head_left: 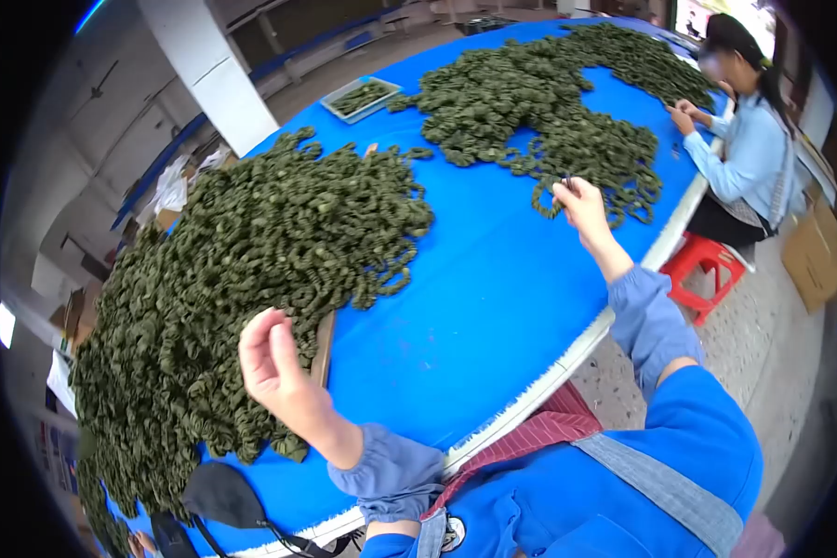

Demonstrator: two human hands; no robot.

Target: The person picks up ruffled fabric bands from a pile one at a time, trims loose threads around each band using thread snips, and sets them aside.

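My left hand (281, 374) is raised over the large left heap of dark green ruffled fabric rings (279, 228), which look like scrunchies. Its fingers curl loosely toward the thumb, and nothing shows between them. Farther off to the right, my right hand (586, 212) is closed in a pinch on a small dark object (568, 184) too small to name. Just beside those fingertips is one green ring (543, 199); I cannot tell whether it is held or lies on the table. Beyond it spreads a second heap of green rings (511, 93).
Blue cloth (474, 307) covers the long table. A shallow tray (349, 113) with green pieces stands at the far side. A wooden strip (324, 349) sticks out from the left heap. A black cap-like item (221, 493) lies near. A seated co-worker (749, 153) handles something; a red stool (705, 275) stands nearby.
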